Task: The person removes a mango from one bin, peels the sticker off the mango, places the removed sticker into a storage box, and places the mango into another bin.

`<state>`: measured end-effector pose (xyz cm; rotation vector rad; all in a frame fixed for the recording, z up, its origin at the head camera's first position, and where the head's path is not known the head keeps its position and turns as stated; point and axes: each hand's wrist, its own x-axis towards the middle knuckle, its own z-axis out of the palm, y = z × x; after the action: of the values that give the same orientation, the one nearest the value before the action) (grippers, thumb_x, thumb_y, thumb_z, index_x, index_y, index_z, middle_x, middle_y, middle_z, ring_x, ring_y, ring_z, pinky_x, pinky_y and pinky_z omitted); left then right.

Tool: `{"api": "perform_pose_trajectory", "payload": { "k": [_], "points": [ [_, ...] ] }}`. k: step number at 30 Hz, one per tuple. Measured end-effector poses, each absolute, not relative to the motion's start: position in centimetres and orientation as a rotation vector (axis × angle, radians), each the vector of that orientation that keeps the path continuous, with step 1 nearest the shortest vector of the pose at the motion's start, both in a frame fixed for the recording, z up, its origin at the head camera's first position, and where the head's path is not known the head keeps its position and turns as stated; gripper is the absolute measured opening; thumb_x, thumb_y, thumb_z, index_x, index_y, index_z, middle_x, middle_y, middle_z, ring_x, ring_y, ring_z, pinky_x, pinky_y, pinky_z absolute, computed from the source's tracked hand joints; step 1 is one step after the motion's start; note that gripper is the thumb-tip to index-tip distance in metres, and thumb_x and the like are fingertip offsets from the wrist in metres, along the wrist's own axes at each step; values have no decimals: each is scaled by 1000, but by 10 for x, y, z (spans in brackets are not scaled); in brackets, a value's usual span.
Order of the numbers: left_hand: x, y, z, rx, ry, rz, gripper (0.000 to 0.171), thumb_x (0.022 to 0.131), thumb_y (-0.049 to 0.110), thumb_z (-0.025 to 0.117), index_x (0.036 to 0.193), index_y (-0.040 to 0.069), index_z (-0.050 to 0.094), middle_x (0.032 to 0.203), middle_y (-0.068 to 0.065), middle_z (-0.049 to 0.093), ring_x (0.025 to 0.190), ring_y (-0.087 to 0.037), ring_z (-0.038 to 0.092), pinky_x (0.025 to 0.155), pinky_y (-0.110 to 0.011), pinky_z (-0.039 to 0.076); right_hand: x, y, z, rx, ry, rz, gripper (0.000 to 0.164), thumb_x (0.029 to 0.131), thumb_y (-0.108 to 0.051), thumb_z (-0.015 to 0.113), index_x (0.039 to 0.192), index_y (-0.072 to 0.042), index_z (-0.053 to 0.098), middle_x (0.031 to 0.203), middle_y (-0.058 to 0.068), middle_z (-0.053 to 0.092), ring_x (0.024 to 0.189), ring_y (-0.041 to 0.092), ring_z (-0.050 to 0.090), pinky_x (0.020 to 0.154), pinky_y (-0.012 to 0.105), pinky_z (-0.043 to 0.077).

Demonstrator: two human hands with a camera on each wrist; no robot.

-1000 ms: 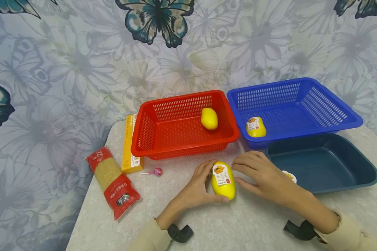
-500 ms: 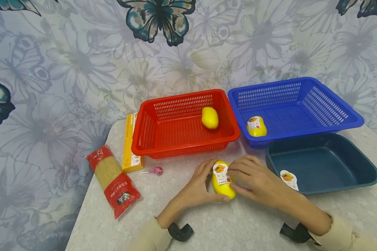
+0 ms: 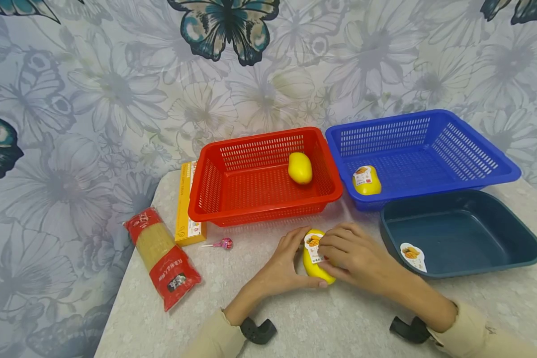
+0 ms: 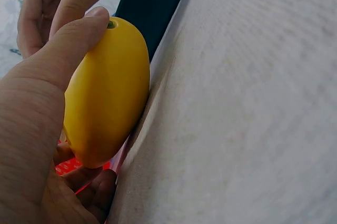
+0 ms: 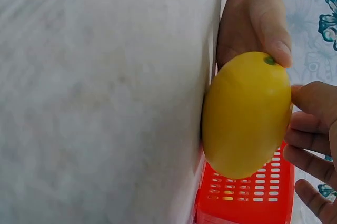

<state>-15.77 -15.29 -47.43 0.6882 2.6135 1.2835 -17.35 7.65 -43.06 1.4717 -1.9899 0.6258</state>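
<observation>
The left hand point(image 3: 283, 266) grips a yellow mango point(image 3: 314, 271) from nine o'clock; the right hand point(image 3: 360, 256) has reached its label point(image 3: 312, 242) from three, seemingly working there, though pinching is unclear.

We see a smooth, faintly glossy yellow mango point(image 3: 313, 272) bearing a paper-like label point(image 3: 313, 251); at eleven o'clock from it a red plastic basket point(image 3: 264, 215), at three a smooth dark plastic tub point(image 3: 470, 243), at nine a shiny film packet point(image 3: 162, 259).

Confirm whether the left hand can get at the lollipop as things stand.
Probably not without letting go first: the left hand grips the yellow mango. Otherwise likely yes; the lollipop lies nearby on the table, with nothing visible between.
</observation>
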Motion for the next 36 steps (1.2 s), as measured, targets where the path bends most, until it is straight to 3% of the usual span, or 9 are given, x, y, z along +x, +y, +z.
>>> {"api": "perform_pose_trajectory", "payload": {
  "k": [5,11,19,26,36],
  "points": [
    [-159,-152,-473,722,2634,1274,116,70,59,85,160,24,20,157,11,24,136,-13,31,109,-41,39,-173,73,-431,1455,-2022,578,26,97,-32,67,101,-7,71,100,1,70,103,25,62,97,44,45],
    [-159,-151,-473,701,2638,1261,117,69,61,85,160,27,20,157,14,23,138,-11,29,110,-41,37,-171,71,-430,1422,-2064,533,17,93,-21,67,100,-7,72,101,2,70,102,24,62,95,42,46],
    [-159,-149,-472,668,2649,1259,118,67,64,85,160,28,21,158,15,22,136,-10,31,110,-41,38,-170,73,-430,1383,-2057,622,25,103,-18,49,96,-4,69,97,4,66,94,24,61,86,37,46],
    [-159,-149,-471,703,2671,1234,119,66,62,86,160,28,21,158,12,23,140,-12,28,112,-43,36,-176,80,-417,1274,-2012,699,28,103,-23,52,95,-3,71,93,4,66,86,24,60,78,36,46],
    [-159,-150,-472,770,2694,1190,120,65,60,88,159,32,19,159,11,22,141,-17,28,111,-51,34,-184,94,-409,1184,-1980,697,30,102,-24,53,90,-5,71,90,4,68,86,26,63,79,39,47]
  ]
}}
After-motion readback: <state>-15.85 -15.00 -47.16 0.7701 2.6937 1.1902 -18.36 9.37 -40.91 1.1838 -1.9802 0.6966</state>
